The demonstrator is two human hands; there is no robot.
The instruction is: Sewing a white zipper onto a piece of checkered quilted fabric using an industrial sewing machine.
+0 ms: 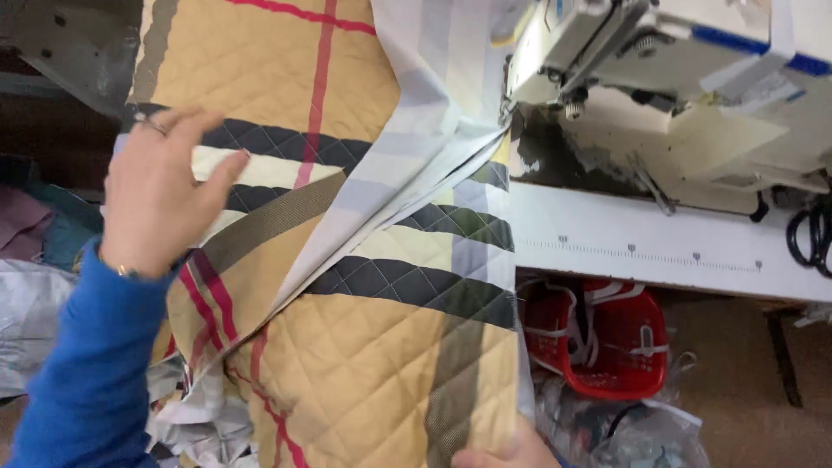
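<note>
Quilted plaid fabric [347,286] lying across centre frame, being smoothed by left hand [156,195] at nine o'clock, fingers spread flat, right hand [511,451] pinching hem at six o'clock; likely aligning toward sewing machine [659,78] at one o'clock.

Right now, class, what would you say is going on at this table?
A person in a blue sleeve handles a quilted plaid fabric beside a sewing machine. The left hand lies flat on the fabric's upper part; the right hand grips its lower edge. A red basket sits under the white table.
</note>
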